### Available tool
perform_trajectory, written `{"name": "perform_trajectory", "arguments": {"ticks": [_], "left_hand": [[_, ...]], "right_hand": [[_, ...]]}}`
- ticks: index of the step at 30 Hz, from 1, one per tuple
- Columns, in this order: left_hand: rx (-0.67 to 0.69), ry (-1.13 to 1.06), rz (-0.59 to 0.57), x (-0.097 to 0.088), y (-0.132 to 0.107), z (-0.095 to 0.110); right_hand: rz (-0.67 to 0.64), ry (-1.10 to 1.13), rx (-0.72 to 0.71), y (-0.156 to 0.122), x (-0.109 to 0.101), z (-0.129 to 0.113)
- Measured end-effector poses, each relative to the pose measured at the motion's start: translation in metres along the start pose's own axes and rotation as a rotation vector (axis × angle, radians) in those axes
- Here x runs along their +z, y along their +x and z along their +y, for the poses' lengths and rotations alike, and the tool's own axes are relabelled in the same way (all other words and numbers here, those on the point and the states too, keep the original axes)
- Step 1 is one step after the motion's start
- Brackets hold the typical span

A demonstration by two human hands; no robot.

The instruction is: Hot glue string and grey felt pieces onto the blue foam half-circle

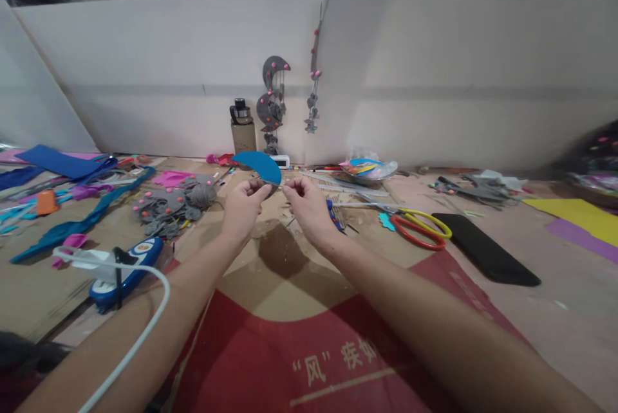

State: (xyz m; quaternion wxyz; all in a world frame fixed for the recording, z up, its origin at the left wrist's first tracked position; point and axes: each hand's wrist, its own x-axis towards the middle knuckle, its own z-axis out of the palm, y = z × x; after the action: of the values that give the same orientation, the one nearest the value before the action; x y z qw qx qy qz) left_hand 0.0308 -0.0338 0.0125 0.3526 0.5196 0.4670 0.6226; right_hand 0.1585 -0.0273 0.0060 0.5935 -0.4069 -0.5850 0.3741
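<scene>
Centre frame | left hand (245,207) pinches crescent (258,165) low | right hand (309,210): fingertips together, contents unclear | advise: steady edge

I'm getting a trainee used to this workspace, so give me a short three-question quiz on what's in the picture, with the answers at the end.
1. Multiple choice: What shape is the blue piece held in the left hand?
A) square
B) crescent
C) star

2. True or false: The bottle stands upright in front of the white panel.

3. Fill in the blank: The scissors have one orange-red handle loop and one ____ handle loop.

Key: 1. B; 2. True; 3. yellow.
</scene>
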Motion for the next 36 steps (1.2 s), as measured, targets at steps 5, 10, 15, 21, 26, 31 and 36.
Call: {"name": "perform_trajectory", "arguments": {"ticks": [5,10,15,21,26,31,36], "left_hand": [[-0.07,-0.102,-0.027,0.004,-0.002,0.003],[-0.096,-0.179,-0.049,0.007,-0.006,0.008],[-0.095,-0.204,-0.069,0.008,-0.008,0.01],[-0.096,-0.24,-0.081,0.009,-0.007,0.006],[-0.107,-0.299,-0.101,0.008,-0.006,0.005],[-0.134,-0.356,-0.152,0.007,-0.004,0.004],[-0.189,-0.408,-0.154,0.006,-0.002,0.004]], "right_hand": [[0.022,-0.024,-0.03,0.001,-0.003,-0.002],[0.042,-0.016,-0.011,0.003,-0.004,0.001],[0.04,0.039,0.015,0.004,-0.004,0.003],[0.04,0.099,0.059,0.005,-0.003,0.004],[0.05,0.12,0.082,0.005,-0.003,0.003],[0.033,0.226,0.145,0.005,-0.003,0.0],[-0.052,0.369,0.242,0.003,-0.004,-0.004]]}}
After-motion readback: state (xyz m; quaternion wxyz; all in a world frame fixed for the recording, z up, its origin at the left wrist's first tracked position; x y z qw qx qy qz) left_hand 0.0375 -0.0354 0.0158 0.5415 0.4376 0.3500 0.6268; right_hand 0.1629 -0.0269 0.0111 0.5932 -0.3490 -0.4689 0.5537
